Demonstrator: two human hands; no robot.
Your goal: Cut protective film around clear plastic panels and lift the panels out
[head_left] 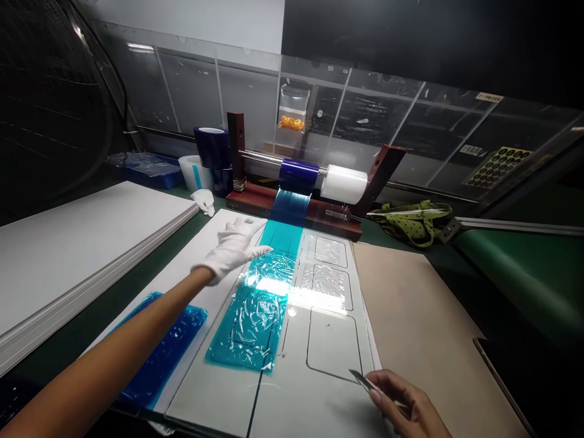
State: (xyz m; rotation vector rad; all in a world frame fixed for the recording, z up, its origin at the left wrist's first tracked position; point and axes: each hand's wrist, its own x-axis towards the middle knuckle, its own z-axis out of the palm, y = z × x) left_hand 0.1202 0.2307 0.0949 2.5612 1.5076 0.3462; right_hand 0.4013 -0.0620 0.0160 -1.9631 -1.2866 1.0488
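My left hand (232,246), in a white glove, is at the left edge of the blue film strip (255,316), thumb and fingers apart. It may be touching the film. The wrinkled strip runs down from a dark blue film roll (298,173) onto a pale board (314,395) marked with black outlines. Bare, my right hand (404,404) is closed round a craft knife (360,378), its blade pointing up and left near the lowest outline. Two clear film pieces (326,286) lie inside outlines right of the strip.
A wooden roll stand (337,226) also carries a white roll (344,184). Blue film sheets (168,347) lie left of the board, beside a stack of white sheets (82,243). Brown board (424,316) lies right, with a green pouch (415,219) behind it.
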